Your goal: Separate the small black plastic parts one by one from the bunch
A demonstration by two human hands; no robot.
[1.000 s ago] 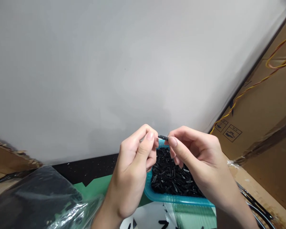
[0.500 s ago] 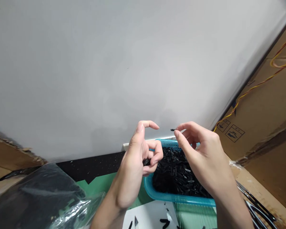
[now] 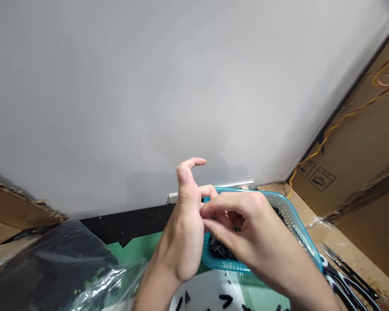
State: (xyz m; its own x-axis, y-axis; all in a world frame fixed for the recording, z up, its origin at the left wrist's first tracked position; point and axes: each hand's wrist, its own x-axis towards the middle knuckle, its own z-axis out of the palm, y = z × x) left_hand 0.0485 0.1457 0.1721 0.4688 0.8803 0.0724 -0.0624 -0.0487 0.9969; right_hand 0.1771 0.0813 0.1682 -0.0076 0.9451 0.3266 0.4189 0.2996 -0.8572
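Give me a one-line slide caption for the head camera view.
Two hands, left hand and right hand, meet above a blue basket of small black parts, scissors lying alongside.

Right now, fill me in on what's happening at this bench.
A person is working bare-handed over a blue basket filled with small black parts. The right hand reaches across to the left hand, their fingers meeting just above the basket's near-left corner. What, if anything, either hand holds is hidden. A few loose black pieces lie on white paper in front, black-handled scissors lie to the right, and a clear plastic bag sits at the left.
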